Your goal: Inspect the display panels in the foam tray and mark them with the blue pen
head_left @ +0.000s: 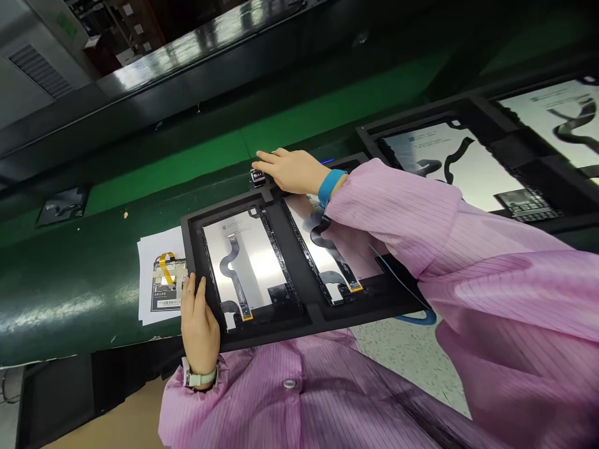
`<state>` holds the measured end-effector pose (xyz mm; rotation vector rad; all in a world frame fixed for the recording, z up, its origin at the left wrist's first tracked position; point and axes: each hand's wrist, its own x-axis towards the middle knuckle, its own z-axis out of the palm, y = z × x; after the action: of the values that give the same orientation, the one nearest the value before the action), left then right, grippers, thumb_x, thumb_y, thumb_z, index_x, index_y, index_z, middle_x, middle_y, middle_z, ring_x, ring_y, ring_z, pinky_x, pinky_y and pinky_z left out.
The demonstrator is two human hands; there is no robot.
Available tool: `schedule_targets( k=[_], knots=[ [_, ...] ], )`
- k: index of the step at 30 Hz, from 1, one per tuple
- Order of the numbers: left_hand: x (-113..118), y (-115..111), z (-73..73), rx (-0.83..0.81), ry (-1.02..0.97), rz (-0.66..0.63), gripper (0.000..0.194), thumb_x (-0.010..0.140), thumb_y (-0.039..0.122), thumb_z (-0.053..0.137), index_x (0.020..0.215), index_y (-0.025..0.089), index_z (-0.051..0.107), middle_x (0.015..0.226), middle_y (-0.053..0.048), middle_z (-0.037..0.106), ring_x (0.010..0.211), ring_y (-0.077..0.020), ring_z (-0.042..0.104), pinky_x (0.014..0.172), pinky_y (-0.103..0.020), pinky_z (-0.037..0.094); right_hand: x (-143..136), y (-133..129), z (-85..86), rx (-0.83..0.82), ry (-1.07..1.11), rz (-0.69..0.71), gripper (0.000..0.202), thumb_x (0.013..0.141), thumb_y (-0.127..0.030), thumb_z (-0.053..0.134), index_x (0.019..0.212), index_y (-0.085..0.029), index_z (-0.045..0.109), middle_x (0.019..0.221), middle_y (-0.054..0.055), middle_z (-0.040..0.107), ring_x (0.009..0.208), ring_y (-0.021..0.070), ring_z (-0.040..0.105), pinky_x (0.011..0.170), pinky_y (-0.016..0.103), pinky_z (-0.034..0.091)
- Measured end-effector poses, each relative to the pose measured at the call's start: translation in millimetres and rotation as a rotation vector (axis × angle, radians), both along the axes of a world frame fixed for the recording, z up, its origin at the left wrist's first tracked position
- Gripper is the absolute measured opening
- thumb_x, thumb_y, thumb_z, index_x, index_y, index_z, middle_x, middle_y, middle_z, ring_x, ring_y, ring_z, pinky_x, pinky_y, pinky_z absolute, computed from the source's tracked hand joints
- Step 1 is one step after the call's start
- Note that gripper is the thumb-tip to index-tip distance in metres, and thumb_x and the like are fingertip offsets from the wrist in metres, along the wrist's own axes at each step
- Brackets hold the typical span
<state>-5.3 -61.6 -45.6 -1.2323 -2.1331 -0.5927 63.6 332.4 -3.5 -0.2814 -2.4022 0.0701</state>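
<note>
Black two-bay foam tray [299, 315] w/ 2 silver display panels, at near edge of green conveyor belt [70, 293].
L hand [200, 324] grips tray's left edge, fingers together; R hand [292, 169] flat, fingers together, on small black connector [258, 177] at far rim. Best pressed straight down, tray held steady. 2 more trays to the right.
</note>
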Motion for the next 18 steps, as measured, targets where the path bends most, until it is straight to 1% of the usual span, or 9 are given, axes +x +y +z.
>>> schedule_targets(
  k=[3,6,9,11,12,14,16,17,18],
  knots=[
    [0,0,-0.4,0.007,-0.002,0.002,0.051,0.104,0.014,0.034,0.149,0.027,0.056,0.161,-0.008,0.048,0.154,-0.0261,0.039,0.13,-0.052,0.032,0,-2,-0.2,-0.009,0.01,0.012,0.057,0.095,-0.009,0.037,0.15,-0.017,0.049,0.163,0.014,0.043,0.126,0.0346,0.056,0.09,0.048,0.053],
    [-1,0,-1.4,0.004,0.018,0.0,0.051,0.103,0.012,0.035,0.148,0.026,0.056,0.16,-0.008,0.049,0.154,-0.025,0.039,0.129,-0.05,0.033,-1,-1,-3.6,0.044,0.02,0.002,0.056,0.096,-0.008,0.036,0.15,-0.015,0.049,0.158,0.016,0.049,0.125,0.033,0.056,0.097,0.048,0.051],
    [-2,0,-2.7,-0.012,0.073,0.011,0.052,0.103,0.01,0.035,0.148,0.024,0.056,0.159,-0.01,0.05,0.153,-0.0249,0.04,0.128,-0.05,0.036,-3,4,-6.8,0.103,0.038,0.022,0.055,0.097,-0.01,0.035,0.15,-0.014,0.048,0.152,0.017,0.054,0.126,0.0323,0.057,0.102,0.049,0.048],
    [-3,1,-3.5,-0.013,0.102,0.017,0.052,0.102,0.008,0.034,0.147,0.023,0.056,0.158,-0.01,0.052,0.153,-0.0248,0.041,0.127,-0.049,0.038,-2,7,-5.8,0.119,0.052,0.04,0.054,0.098,-0.013,0.035,0.15,-0.012,0.047,0.153,0.019,0.052,0.131,0.0345,0.054,0.107,0.054,0.044],
    [-3,1,-3.9,-0.013,0.111,0.019,0.052,0.102,0.008,0.034,0.147,0.023,0.056,0.157,-0.011,0.052,0.153,-0.0249,0.041,0.127,-0.049,0.038,1,8,-4.3,0.108,0.056,0.044,0.056,0.098,-0.015,0.036,0.153,-0.011,0.043,0.156,0.021,0.049,0.134,0.0364,0.052,0.11,0.057,0.042],
    [-3,2,-4.6,-0.013,0.124,0.02,0.053,0.102,0.007,0.033,0.146,0.021,0.057,0.156,-0.012,0.053,0.153,-0.0254,0.041,0.127,-0.049,0.039,15,7,-2.0,0.045,0.062,0.039,0.064,0.097,-0.021,0.038,0.159,-0.006,0.029,0.161,0.026,0.04,0.138,0.0399,0.048,0.112,0.06,0.039],
    [-2,2,-5.1,-0.01,0.135,0.019,0.052,0.102,0.007,0.033,0.146,0.02,0.057,0.155,-0.013,0.054,0.152,-0.0262,0.042,0.126,-0.05,0.039,42,0,-5.7,-0.021,0.049,0.032,0.071,0.098,-0.027,0.039,0.162,-0.003,0.02,0.161,0.027,0.04,0.138,0.041,0.047,0.11,0.059,0.042],
    [-2,2,-5.3,-0.004,0.14,0.017,0.051,0.102,0.007,0.034,0.146,0.02,0.058,0.155,-0.013,0.054,0.152,-0.0265,0.043,0.126,-0.051,0.039,59,-7,-11.6,-0.028,0.034,0.029,0.07,0.099,-0.031,0.039,0.161,-0.005,0.024,0.157,0.025,0.044,0.136,0.0409,0.049,0.108,0.058,0.044],
    [-2,2,-5.5,0.003,0.146,0.016,0.051,0.102,0.008,0.035,0.145,0.02,0.058,0.154,-0.013,0.055,0.151,-0.0268,0.044,0.125,-0.051,0.041,79,-16,-20.9,-0.012,0.009,0.031,0.065,0.099,-0.035,0.041,0.157,-0.008,0.035,0.152,0.023,0.051,0.132,0.0404,0.052,0.105,0.057,0.046]
  ],
)
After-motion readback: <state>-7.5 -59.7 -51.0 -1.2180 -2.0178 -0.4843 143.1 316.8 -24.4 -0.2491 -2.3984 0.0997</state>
